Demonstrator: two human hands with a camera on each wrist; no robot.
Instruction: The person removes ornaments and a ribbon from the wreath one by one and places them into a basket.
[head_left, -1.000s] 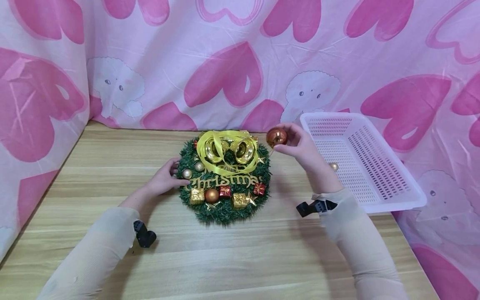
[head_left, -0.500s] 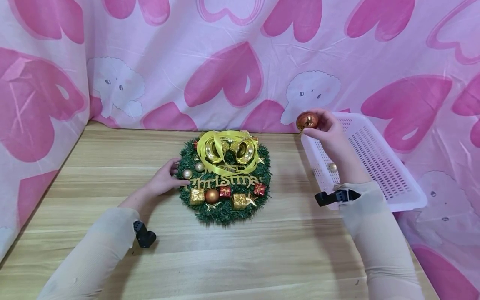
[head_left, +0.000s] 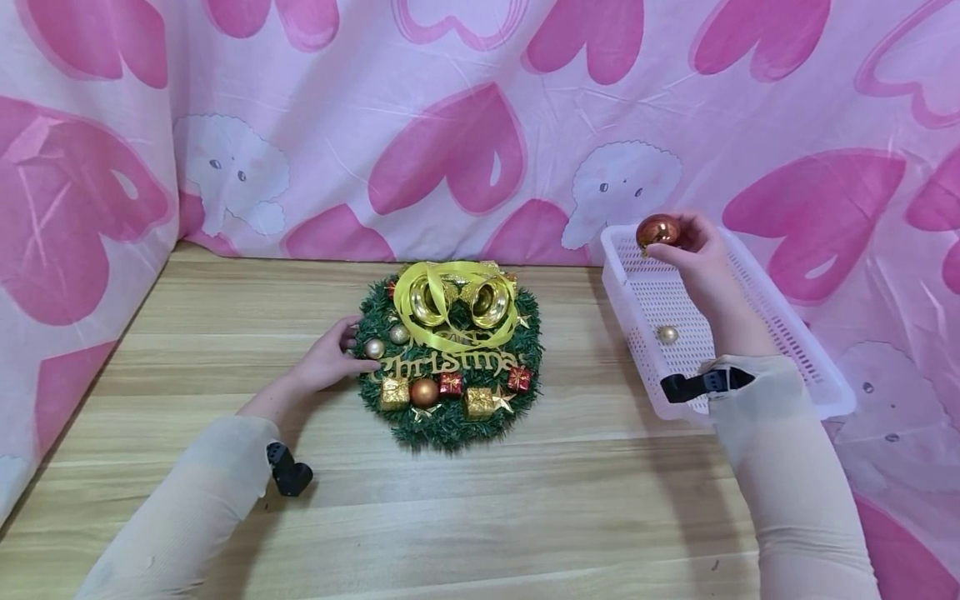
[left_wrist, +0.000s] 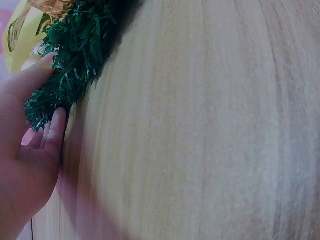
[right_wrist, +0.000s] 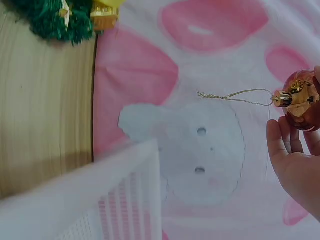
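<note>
A: Step? Right hand (head_left: 693,250) pinches a copper bauble (head_left: 658,231), held over the far-left corner of the white basket (head_left: 795,333), at roughly 2 o'clock from the Christmas wreath (head_left: 450,417).

B: Left hand (head_left: 330,358)?

A: Fingers loose against the wreath's 9 o'clock edge, steadying it on the counter (head_left: 480,517).

B: Stage?

A: Looks like stripping ornaments; a small gold ball (head_left: 667,334) is already in the basket. Next move probably calls for lowering the bauble in, then letting the grip go.

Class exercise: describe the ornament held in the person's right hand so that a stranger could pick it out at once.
Find the white perforated plastic basket at the table's right. Above its far left corner, the right hand pinches a shiny copper-red ball ornament. Unlike the small gold ball lying inside, it is larger and redder.
</note>
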